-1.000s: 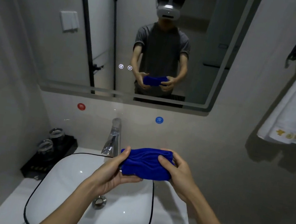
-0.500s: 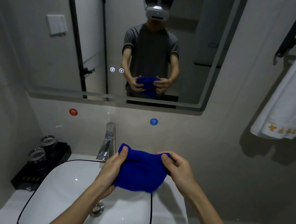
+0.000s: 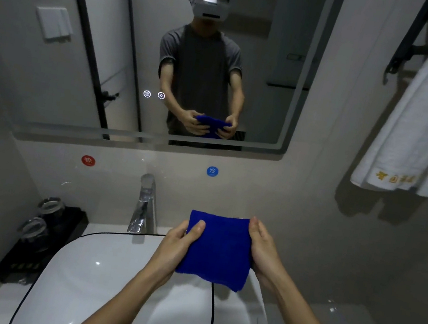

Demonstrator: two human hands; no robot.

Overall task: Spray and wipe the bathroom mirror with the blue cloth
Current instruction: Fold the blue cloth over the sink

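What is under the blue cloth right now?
The blue cloth, held up by the left hand and right hand, hangs over the white basin. It hides the basin's back right rim.

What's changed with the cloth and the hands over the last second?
The blue cloth went from a bunched roll to a flat square hanging over the sink. The left hand and right hand kept hold of its sides throughout. The mirror, tap and white towel are unchanged.
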